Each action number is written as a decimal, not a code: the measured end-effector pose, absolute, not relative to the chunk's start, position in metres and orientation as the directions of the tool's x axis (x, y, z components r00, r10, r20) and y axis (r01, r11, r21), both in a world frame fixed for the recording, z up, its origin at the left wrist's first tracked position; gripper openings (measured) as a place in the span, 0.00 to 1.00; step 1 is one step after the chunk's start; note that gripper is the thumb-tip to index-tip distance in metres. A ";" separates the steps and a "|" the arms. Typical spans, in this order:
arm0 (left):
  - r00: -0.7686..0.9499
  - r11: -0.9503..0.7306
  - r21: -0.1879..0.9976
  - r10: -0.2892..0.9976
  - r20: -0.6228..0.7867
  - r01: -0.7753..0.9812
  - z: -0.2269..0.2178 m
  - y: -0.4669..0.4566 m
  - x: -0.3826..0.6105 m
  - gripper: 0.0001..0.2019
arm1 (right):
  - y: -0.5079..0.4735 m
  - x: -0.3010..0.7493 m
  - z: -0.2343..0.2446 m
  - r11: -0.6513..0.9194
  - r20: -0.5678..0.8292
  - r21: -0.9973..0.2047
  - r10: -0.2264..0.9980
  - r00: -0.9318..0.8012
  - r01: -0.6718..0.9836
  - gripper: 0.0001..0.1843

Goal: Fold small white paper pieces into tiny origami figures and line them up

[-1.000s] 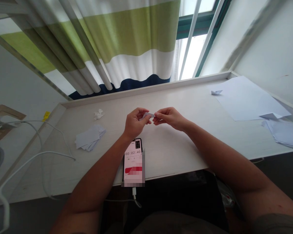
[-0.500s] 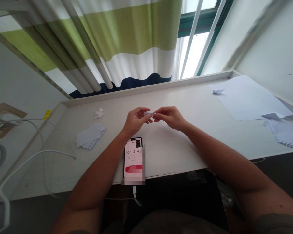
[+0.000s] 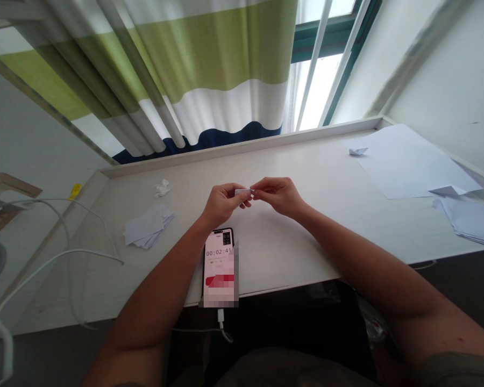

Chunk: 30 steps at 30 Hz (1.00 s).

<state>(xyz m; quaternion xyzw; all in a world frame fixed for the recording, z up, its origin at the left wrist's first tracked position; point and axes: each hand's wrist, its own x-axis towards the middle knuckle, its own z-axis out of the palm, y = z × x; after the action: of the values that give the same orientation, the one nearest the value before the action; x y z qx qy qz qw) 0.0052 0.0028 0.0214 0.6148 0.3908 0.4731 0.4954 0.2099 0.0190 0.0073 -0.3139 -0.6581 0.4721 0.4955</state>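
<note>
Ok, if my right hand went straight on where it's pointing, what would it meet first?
First the small piece of paper, then probably your left hand holding it; exact depth is unclear.

Left forearm (image 3: 171, 260) and right forearm (image 3: 355, 252), both bare, converge forward. Left hand (image 3: 221, 204) and right hand (image 3: 284, 195) sit close together, each pinched, thumb against curled fingers (image 3: 265, 184) (fingertips nearly meet; contact between them unclear). Right wrist roughly in line with its forearm.

White desk (image 3: 290, 247): phone (image 3: 219, 263), crumpled scrap (image 3: 162, 188), paper slips (image 3: 147, 226) left, large sheet (image 3: 403, 164) right.
</note>
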 end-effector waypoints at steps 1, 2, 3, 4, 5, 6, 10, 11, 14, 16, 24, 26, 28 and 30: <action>0.244 -0.199 0.980 0.951 0.191 0.007 0.022 0.003 0.005 0.16 | 0.019 0.210 0.007 0.363 0.362 -0.930 0.881 -0.306 -0.055 0.17; 0.240 -0.196 0.981 0.952 0.190 0.001 0.022 0.003 0.005 0.15 | 0.018 0.210 0.007 0.373 0.369 -0.927 0.880 -0.299 -0.046 0.18; 0.237 -0.192 0.981 0.953 0.188 -0.006 0.022 0.003 0.005 0.15 | 0.018 0.210 0.007 0.387 0.378 -0.922 0.879 -0.291 -0.030 0.18; 0.234 -0.188 0.982 0.954 0.186 -0.014 0.022 0.003 0.005 0.15 | 0.017 0.210 0.007 0.403 0.390 -0.915 0.876 -0.284 -0.013 0.18; 0.232 -0.182 0.983 0.955 0.182 -0.021 0.022 0.003 0.005 0.15 | 0.016 0.210 0.008 0.422 0.405 -0.907 0.871 -0.278 0.002 0.18; 0.232 -0.178 0.984 0.956 0.179 -0.027 0.022 0.003 0.005 0.15 | 0.016 0.210 0.009 0.441 0.420 -0.898 0.864 -0.277 0.014 0.18; 0.243 -0.172 0.984 0.954 0.177 -0.040 0.023 0.002 0.005 0.16 | 0.015 0.213 0.014 0.450 0.424 -0.893 0.848 -0.317 0.008 0.17; 0.248 -0.175 0.984 0.952 0.179 -0.040 0.023 0.001 0.005 0.16 | 0.015 0.213 0.014 0.430 0.408 -0.903 0.853 -0.325 -0.004 0.18; 0.258 -0.181 0.983 0.949 0.182 -0.030 0.024 0.000 0.004 0.15 | 0.019 0.214 0.015 0.331 0.333 -0.941 0.878 -0.343 -0.066 0.20; 0.260 -0.191 0.982 0.947 0.188 -0.015 0.024 0.000 0.004 0.15 | 0.022 0.214 0.013 0.240 0.265 -0.964 0.885 -0.382 -0.112 0.22; 0.240 -0.185 0.982 0.955 0.174 0.023 0.022 0.001 0.006 0.18 | 0.028 0.218 0.011 0.080 0.141 -0.986 0.862 -0.487 -0.144 0.20; 0.232 -0.178 0.984 0.958 0.169 0.018 0.022 0.001 0.006 0.19 | 0.028 0.218 0.011 0.112 0.177 -0.980 0.871 -0.458 -0.165 0.19; 0.226 -0.178 0.984 0.959 0.169 0.020 0.022 0.001 0.006 0.20 | 0.028 0.218 0.011 0.119 0.186 -0.977 0.880 -0.438 -0.176 0.19; 0.214 -0.194 0.980 0.960 0.182 0.035 0.021 0.001 0.006 0.20 | 0.029 0.219 0.010 0.081 0.149 -0.982 0.881 -0.450 -0.168 0.20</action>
<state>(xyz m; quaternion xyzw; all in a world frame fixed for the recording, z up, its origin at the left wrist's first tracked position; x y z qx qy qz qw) 0.0058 0.0009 0.0212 0.6088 0.4084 0.4755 0.4863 0.2187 0.0292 0.0105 -0.2991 -0.5956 0.6083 0.4310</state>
